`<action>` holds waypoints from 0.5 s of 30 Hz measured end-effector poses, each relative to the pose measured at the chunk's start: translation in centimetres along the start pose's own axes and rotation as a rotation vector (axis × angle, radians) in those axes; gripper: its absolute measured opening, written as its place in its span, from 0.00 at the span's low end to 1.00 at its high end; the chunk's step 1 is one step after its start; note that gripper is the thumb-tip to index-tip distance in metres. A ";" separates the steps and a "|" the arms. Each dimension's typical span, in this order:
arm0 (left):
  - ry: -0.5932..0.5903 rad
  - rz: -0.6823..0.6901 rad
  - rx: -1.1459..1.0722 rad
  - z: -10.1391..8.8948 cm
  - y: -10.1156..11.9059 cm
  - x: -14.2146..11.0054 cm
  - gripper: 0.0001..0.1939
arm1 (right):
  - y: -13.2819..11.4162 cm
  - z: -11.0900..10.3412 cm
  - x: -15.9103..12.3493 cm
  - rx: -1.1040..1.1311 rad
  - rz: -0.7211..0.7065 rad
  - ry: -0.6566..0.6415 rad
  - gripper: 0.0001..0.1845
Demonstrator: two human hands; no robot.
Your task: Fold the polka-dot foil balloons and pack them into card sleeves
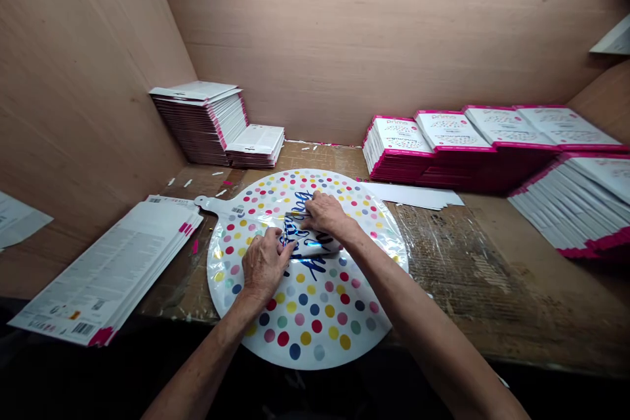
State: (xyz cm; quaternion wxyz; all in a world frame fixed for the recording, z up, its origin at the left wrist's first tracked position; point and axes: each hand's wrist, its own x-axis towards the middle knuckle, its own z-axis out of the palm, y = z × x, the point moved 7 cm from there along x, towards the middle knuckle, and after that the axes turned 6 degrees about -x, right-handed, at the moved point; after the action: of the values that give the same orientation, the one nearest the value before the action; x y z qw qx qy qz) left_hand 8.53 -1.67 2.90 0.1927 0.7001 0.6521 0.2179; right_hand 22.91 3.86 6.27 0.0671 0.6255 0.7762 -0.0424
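Observation:
A round white foil balloon (305, 321) printed with multicoloured polka dots lies flat on the bench, its tab pointing left. Blue script runs across its middle, where a strip of the foil is folded over. My left hand (264, 266) presses and pinches the fold from the near side. My right hand (327, 215) rests on the upper part of the fold, its fingers reaching left to a thin metallic strip (297, 214). The strip's nature is hard to tell, as the fingers partly hide it.
Stacks of white packets with pink edges (105, 269) lie to the left, at the back left (207, 121) and along the right (453, 147). White sheets (413, 195) lie beyond the balloon. Plywood walls (344, 33) enclose the worn, taped bench (467, 262).

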 end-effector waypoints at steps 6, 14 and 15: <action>0.049 -0.077 -0.490 -0.6 -0.6 -0.7 0.28 | -1.5 0.4 -4.9 0.122 -0.125 -0.022 0.14; 0.181 -0.007 -0.441 -4.7 -3.8 -1.5 0.22 | -2.0 4.0 -9.2 0.394 -0.129 0.070 0.13; 0.271 -0.015 -0.268 -6.5 -5.5 -1.5 0.20 | -1.1 4.5 -9.4 0.416 -0.096 0.090 0.14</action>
State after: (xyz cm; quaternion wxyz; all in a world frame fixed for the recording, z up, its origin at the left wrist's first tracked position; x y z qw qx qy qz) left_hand 0.27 -2.84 5.21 0.1960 0.6277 0.6423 0.3938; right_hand 24.05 -6.13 3.33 -0.1000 0.5895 0.7818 -0.1768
